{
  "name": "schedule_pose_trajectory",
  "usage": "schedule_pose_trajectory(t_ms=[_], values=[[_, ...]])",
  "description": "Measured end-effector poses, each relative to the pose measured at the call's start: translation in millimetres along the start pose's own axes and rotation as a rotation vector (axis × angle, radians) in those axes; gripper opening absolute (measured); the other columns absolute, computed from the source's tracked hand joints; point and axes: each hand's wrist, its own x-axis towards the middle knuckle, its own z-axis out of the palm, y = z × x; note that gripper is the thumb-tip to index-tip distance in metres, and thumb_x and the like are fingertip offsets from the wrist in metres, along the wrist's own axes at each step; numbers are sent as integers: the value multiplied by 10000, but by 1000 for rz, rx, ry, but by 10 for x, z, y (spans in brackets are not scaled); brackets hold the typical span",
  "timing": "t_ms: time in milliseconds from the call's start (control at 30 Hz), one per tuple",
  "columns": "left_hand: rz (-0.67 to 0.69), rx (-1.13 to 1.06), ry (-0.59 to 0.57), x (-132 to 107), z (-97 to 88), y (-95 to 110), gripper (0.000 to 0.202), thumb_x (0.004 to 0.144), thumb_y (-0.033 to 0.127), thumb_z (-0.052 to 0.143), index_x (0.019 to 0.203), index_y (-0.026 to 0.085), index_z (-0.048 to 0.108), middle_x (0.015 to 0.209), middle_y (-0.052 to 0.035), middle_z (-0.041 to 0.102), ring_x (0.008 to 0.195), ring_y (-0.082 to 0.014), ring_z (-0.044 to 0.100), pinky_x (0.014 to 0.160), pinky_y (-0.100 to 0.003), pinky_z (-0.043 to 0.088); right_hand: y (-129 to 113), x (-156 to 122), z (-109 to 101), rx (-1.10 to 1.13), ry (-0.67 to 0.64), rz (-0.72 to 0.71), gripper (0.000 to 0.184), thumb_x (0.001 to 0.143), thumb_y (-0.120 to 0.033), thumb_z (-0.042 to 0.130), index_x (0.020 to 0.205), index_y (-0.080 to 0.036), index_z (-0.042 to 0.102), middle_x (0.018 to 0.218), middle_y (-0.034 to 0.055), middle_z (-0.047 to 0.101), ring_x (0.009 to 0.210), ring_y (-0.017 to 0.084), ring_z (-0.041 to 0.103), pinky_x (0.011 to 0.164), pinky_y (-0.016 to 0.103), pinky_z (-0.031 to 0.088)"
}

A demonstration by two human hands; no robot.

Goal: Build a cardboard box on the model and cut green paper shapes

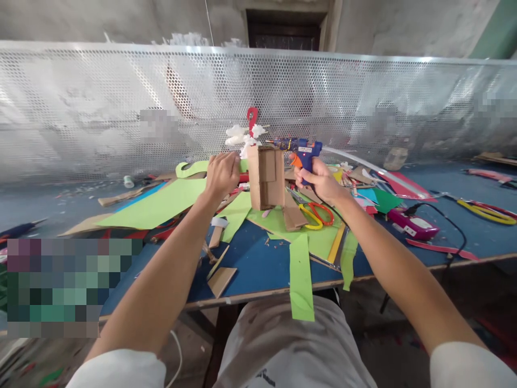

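Observation:
My right hand [319, 182] is wrapped round the handle of a blue glue gun [309, 153] with an orange trigger. Its nozzle points left, above the top edge of an upright open cardboard box [272, 183]. A long clear glue stick [363, 156] sticks out from its back. My left hand [223, 173] is closed just left of the box, on a light green curled paper cutout [189, 169] that shows on both sides of it; the fingertips are hidden. A red curled piece [252, 119] and white fluffy shapes [238, 136] rise behind the box top.
Yellow-and-orange-handled scissors [321, 215], green paper sheets [161, 205], a ruler [337, 245] and cardboard scraps [221, 282] surround the box. A purple power block [414, 223] with a black cord lies right, near more scissors [484, 210]. A perforated metal panel [343, 102] stands behind the blue table [258, 264].

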Motion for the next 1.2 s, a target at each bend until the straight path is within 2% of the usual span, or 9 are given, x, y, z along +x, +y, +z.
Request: schedule_pose_trajectory(t_ms=[133,233,400,600,833,1200], values=[[11,11,-8,-2,-25,32,332,1098,311,324,840,243,522,848,-90,651,906,-293,599,845,-424,344,6,11,28,-43,-42,-19,448,828,-536,872,1035,-237,611,786,-31,515,630,122,486,579,296,464],[14,7,-26,-6,-46,63,329,1089,319,320,838,247,521,847,-95,646,890,-297,588,841,-435,342,4,15,34,-123,47,-19,477,871,-675,790,973,-237,629,700,-43,465,565,117,435,526,291,411],[25,5,-33,-4,-72,94,321,1074,314,329,820,249,514,821,-96,634,865,-297,576,825,-448,343,10,-7,41,-437,242,-61,587,905,-831,626,897,-244,650,623,-39,423,523,135,406,501,307,353],[45,15,-22,1,-97,120,324,1080,323,331,851,247,547,850,-107,656,900,-304,586,848,-453,352,-12,-21,59,-827,326,-213,632,968,-833,500,746,-245,562,631,25,490,680,211,529,632,344,395],[37,21,-13,-1,-105,131,343,1089,335,320,881,240,576,857,-103,656,917,-305,597,875,-439,354,-28,-5,84,-914,351,-278,582,1014,-764,467,767,-244,559,670,52,512,810,262,595,752,361,450],[18,4,-29,1,-103,147,319,1077,321,337,858,242,556,852,-113,655,925,-320,600,872,-454,344,-30,-5,100,-921,367,-284,618,1005,-802,446,723,-256,512,661,52,488,815,273,591,767,380,442]])
